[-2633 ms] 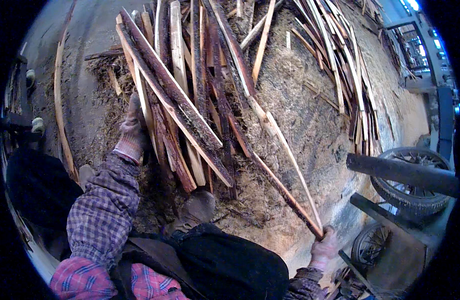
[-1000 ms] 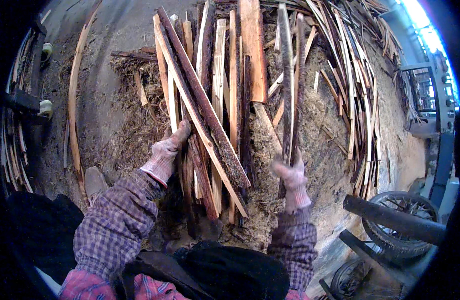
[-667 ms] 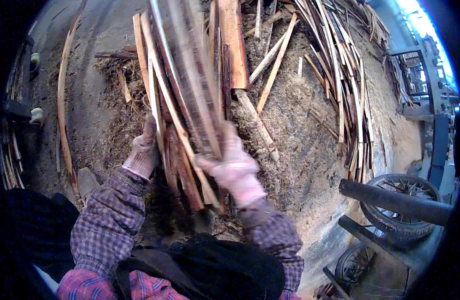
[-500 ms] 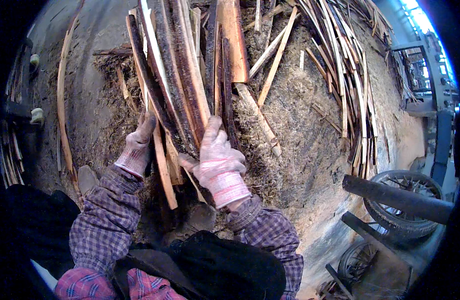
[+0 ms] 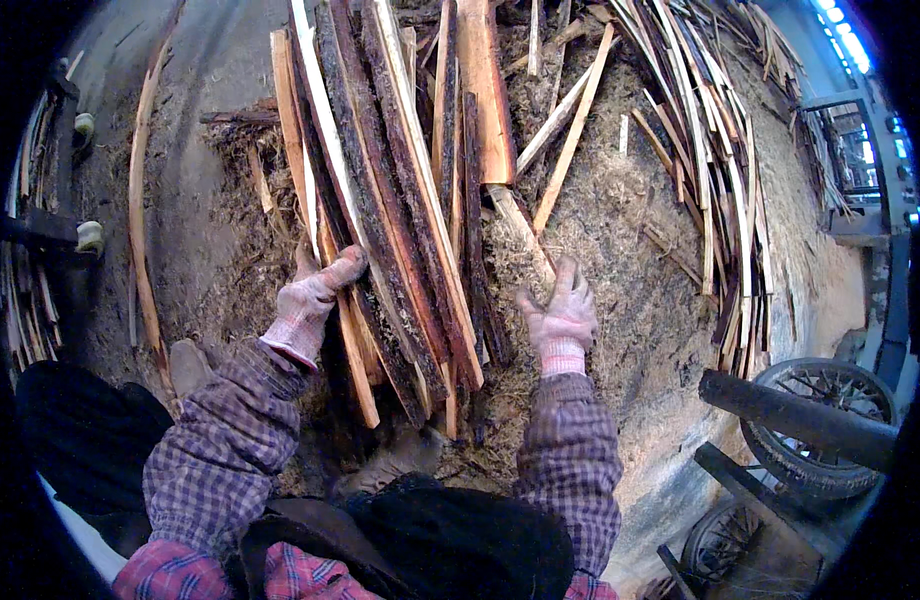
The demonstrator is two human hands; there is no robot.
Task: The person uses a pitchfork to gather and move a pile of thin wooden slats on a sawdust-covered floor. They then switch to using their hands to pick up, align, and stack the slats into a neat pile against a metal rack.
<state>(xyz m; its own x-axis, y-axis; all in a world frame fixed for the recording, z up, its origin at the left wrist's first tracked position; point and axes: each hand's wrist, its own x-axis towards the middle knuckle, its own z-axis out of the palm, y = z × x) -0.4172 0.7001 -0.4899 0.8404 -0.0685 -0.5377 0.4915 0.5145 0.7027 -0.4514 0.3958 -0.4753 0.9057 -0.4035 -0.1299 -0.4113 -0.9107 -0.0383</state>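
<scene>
A bundle of long bark-edged wood strips point(image 5: 390, 200) lies lengthwise before me, its near ends close to my feet. My left hand point(image 5: 315, 300), in a dirty pale knitted glove, is closed on strips at the bundle's left edge; some of its fingers are hidden. My right hand point(image 5: 563, 320), gloved alike, is off the bundle. Its thumb and fingers are apart at the near end of a short wood piece point(image 5: 520, 225); whether it touches the piece I cannot tell. Beyond that piece lies a wide orange-brown slab point(image 5: 483, 90).
A large pile of thin strips point(image 5: 725, 190) curves along the right. One long strip point(image 5: 140, 200) lies alone at left. Wheels point(image 5: 820, 420) and a dark metal bar point(image 5: 795, 408) stand at lower right. Sawdust and bark shreds point(image 5: 620, 260) cover the ground.
My right hand has let go of the bundle and moved right to the short wood piece. My left hand has shifted onto the strips at the bundle's left edge. The view has moved slightly.
</scene>
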